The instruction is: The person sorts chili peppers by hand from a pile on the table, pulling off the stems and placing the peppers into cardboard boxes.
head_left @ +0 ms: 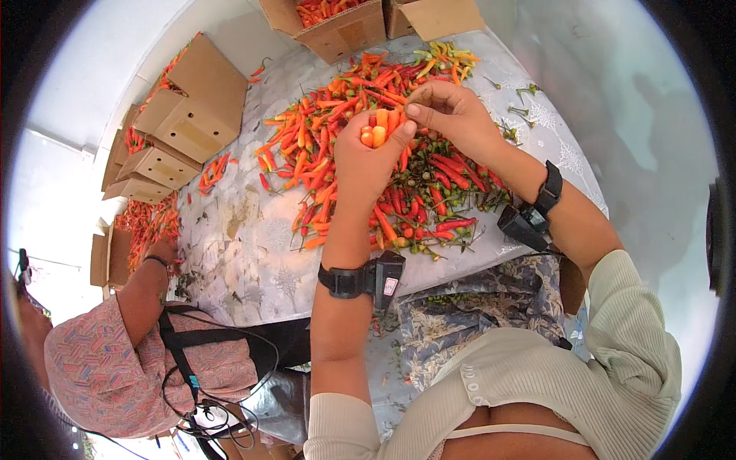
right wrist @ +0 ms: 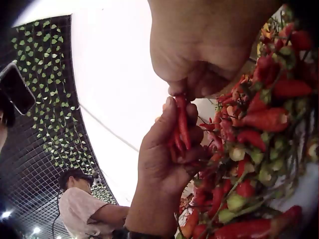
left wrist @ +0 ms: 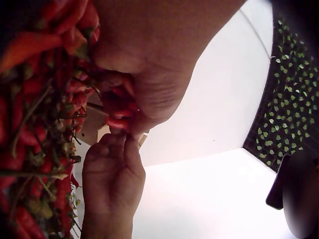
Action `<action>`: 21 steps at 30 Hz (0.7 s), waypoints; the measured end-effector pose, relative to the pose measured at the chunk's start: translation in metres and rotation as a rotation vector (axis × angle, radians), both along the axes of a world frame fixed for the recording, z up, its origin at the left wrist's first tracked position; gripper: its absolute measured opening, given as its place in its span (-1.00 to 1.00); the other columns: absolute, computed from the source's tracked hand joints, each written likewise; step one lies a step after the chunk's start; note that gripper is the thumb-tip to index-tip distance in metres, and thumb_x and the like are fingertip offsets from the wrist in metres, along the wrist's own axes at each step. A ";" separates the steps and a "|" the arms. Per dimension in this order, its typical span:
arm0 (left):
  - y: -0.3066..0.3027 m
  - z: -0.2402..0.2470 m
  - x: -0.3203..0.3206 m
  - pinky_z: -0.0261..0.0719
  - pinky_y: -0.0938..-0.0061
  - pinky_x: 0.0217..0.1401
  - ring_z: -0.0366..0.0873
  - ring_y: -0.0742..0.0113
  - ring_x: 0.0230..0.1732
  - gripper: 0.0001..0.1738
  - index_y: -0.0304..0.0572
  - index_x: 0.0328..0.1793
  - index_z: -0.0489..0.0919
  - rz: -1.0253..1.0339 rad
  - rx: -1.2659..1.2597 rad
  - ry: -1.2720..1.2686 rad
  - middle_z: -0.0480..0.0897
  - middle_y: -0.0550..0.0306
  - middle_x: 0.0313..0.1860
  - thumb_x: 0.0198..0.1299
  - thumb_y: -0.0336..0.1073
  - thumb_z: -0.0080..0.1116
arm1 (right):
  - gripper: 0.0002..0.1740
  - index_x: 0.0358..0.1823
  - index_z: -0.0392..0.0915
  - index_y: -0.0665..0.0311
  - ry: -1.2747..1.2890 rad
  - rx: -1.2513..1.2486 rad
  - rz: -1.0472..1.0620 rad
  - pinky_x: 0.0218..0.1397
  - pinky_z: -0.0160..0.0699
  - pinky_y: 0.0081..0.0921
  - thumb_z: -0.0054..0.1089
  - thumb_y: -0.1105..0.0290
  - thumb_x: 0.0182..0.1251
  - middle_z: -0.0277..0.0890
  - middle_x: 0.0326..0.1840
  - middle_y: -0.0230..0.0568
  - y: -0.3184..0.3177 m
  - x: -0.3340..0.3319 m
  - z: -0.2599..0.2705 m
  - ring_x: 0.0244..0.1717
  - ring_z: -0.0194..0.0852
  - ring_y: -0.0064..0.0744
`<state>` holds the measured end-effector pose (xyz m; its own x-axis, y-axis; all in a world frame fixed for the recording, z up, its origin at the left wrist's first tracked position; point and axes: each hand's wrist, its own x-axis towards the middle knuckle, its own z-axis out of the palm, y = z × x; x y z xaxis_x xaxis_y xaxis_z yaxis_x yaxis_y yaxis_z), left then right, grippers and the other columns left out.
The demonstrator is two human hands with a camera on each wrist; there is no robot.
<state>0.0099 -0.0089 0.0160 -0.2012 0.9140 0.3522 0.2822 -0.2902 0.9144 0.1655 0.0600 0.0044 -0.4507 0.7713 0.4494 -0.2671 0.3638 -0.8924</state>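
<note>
Over a big heap of red and orange chili peppers (head_left: 330, 123), my left hand (head_left: 366, 165) grips a small bunch of chili peppers (head_left: 379, 136), their ends showing past the thumb. My right hand (head_left: 460, 123) meets it from the right, thumb and forefinger pinching the end of one chili pepper in that bunch. In the right wrist view, slim red peppers (right wrist: 182, 124) stick up out of the left hand (right wrist: 162, 159) toward the right fingers. The left wrist view shows the right hand (left wrist: 112, 174) close below a red pepper (left wrist: 119, 122). Green stems are mixed into the heap.
Cardboard boxes (head_left: 195, 103) with peppers line the left side, and another box (head_left: 345, 34) stands at the back. Yellow-green peppers (head_left: 445, 57) lie at the heap's far edge, loose stems (head_left: 521, 115) to the right. Another person (head_left: 123, 353) works at the left.
</note>
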 end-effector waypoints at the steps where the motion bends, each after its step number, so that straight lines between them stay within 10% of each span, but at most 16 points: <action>1: -0.001 0.001 0.000 0.50 0.58 -0.26 0.51 0.55 -0.37 -0.65 -0.31 -0.17 0.61 0.008 -0.011 0.042 0.63 0.24 -0.38 0.08 -0.20 0.43 | -0.79 -0.28 0.57 0.32 -0.013 0.004 -0.012 -0.29 0.38 -0.66 0.26 0.29 0.34 0.51 -0.41 -0.48 -0.001 0.000 0.001 -0.38 0.38 -0.73; 21: -0.004 0.002 0.005 0.49 0.61 -0.27 0.51 0.57 -0.37 -0.73 -0.31 -0.15 0.60 -0.170 0.048 0.011 0.63 0.26 -0.39 0.10 -0.32 0.38 | -0.78 -0.39 0.52 0.12 0.072 -0.458 0.237 -0.42 0.13 -0.69 0.18 0.19 0.38 0.33 -0.53 -0.61 0.004 0.008 0.001 -0.51 0.19 -0.75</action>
<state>0.0148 -0.0127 0.0180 -0.0408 0.9167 0.3975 0.2354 -0.3779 0.8954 0.1731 0.0640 0.0056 -0.6170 0.7769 0.1254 -0.3610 -0.1378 -0.9223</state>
